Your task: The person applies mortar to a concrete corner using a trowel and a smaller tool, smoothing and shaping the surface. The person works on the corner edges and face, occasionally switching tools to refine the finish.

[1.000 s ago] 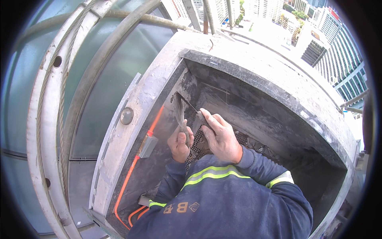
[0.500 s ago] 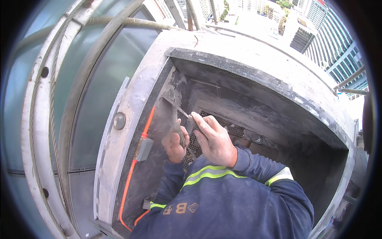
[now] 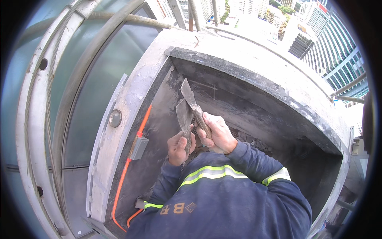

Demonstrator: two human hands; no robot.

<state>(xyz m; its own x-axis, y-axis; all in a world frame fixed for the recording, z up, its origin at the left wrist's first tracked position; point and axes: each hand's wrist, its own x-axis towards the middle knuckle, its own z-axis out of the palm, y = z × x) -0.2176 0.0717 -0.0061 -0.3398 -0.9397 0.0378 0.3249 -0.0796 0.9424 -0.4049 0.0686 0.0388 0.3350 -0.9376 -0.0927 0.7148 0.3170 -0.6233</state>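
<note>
My left hand (image 3: 175,149) is closed round the handle of a putty knife (image 3: 183,112), its flat dusty metal blade pointing up. Another putty knife, a narrower one (image 3: 187,91), is in my right hand (image 3: 219,134), its worn handle slanting up and left between thumb and fingers. The two blades lie close beside each other and overlap near their lower parts; whether they touch I cannot tell. Both hands are whitened with dust and are held in front of my chest, above the dark recess.
Around me runs a recess with a dark stone rim (image 3: 254,79) and pale outer ledge (image 3: 131,85). An orange conduit (image 3: 124,181) with a grey box (image 3: 139,148) follows the left wall. Scaffold poles (image 3: 91,51), a steel beam with wire rope (image 3: 34,103) and glass panels stand left; buildings rise beyond.
My right hand has turned its putty knife so the blade points up rather than to the left. The left putty knife has turned its flat face into view. The camera view has shifted slightly.
</note>
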